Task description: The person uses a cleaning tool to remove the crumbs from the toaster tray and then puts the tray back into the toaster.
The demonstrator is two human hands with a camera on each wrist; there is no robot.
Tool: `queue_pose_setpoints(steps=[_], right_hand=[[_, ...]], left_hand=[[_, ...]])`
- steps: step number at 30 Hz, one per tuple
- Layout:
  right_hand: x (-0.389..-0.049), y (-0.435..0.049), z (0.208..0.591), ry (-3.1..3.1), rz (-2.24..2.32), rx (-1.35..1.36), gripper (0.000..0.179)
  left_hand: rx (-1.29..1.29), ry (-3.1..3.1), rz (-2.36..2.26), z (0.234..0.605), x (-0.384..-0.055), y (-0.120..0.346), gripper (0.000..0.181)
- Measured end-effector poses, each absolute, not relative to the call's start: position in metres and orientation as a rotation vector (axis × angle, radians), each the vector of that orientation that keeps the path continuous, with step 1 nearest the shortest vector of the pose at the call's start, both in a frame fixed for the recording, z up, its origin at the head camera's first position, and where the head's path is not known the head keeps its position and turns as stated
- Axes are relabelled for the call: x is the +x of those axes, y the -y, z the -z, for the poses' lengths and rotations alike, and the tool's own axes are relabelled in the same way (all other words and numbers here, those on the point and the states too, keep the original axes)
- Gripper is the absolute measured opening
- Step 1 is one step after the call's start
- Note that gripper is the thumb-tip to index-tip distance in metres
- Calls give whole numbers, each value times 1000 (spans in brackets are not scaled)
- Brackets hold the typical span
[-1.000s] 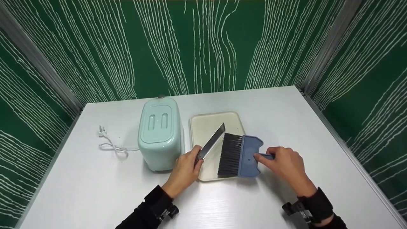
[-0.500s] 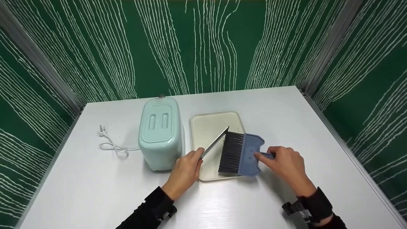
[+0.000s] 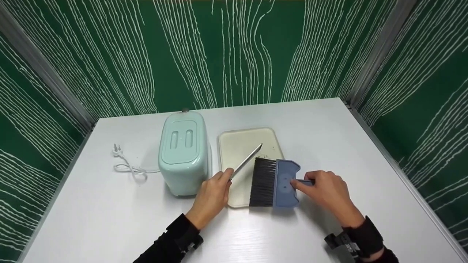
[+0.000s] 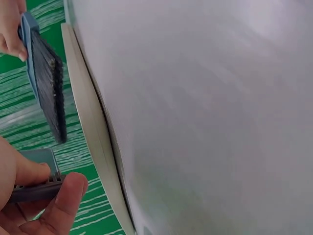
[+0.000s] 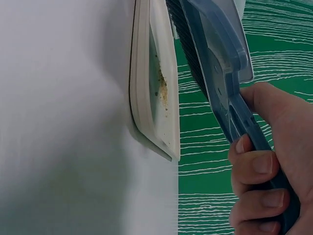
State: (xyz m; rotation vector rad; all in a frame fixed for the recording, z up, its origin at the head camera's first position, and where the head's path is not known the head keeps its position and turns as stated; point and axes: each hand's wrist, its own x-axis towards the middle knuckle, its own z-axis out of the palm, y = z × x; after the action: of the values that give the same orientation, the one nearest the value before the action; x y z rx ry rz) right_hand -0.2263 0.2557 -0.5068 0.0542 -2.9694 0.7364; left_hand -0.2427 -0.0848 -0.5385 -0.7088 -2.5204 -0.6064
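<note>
In the head view my left hand (image 3: 212, 199) pinches one end of a thin metal crumb tray (image 3: 246, 160), tilted almost edge-on above a cream tray (image 3: 243, 137). Its dark grip edge (image 4: 36, 192) lies between thumb and fingers in the left wrist view. My right hand (image 3: 327, 190) grips the handle of a blue brush (image 3: 287, 184) with wide black bristles (image 3: 262, 182). The brush hangs over the cream tray's near right part, bristles pointing left towards the crumb tray, a gap between them. Brown crumbs (image 5: 163, 88) lie scattered on the cream tray.
A mint-green toaster (image 3: 182, 146) stands left of the cream tray, close to my left hand. From it a white cord (image 3: 133, 169) runs left to a plug (image 3: 117, 151). A green wall with white lines (image 3: 241, 54) rises behind the white table (image 3: 310, 128).
The crumb tray has turned from showing its dark face to nearly edge-on. The brush rose slightly, then came down towards me and a little left. More crumbs show on the cream tray.
</note>
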Motion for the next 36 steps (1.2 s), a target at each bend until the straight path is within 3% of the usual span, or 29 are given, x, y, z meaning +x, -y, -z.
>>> queue_pose_setpoints(steps=[36], right_hand=[[-225,-249,508,2924,-701,48,49]], left_hand=[[-711,2534,645,538,-241,84,29]])
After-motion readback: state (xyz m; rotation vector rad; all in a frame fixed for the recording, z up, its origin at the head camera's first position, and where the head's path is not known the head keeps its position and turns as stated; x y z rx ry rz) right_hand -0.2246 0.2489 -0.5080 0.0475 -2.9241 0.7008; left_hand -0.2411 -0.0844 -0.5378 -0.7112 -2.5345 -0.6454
